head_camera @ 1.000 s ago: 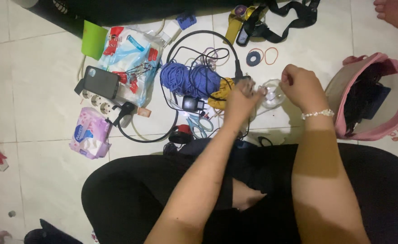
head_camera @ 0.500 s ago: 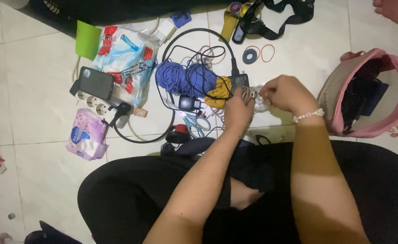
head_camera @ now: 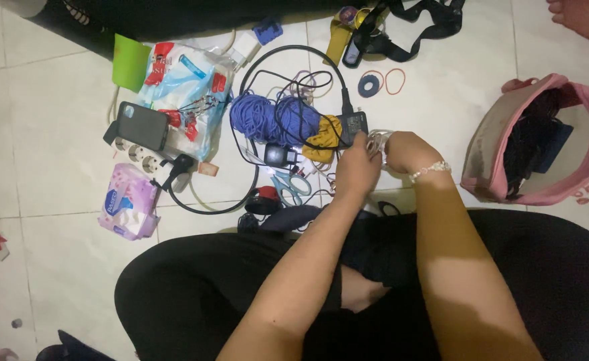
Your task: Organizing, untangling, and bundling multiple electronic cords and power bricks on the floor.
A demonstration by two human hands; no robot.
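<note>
A: Both hands meet over the white tiled floor, just in front of the knees; left hand and right hand are pressed close, fingers curled inward around a small clear, shiny object; only a sliver of it shows between them.

B: Grip state?

A: Fingers of both hands bent and closed on the clear object; exactly how it is pinched, I cannot tell, since the knuckles cover most of it. A pearl-like bracelet sits on the right wrist.

B: Where does the object lie relative to the fingers?

A: Between the two sets of fingertips, at the top of the gap, held just above the floor; it is touching or almost touching the black adapter block beyond it, with the yellow scrunchie just to its left.

B: Handling note?

A: Judgement only: a small, slick piece wants a light pinch near the fingertips, one hand steadying while the other works; keep it low over the tile, clear of the black cable and blue cord bundle. Scissors lie near the left wrist; the pink pouch stands well apart on the right.
</note>
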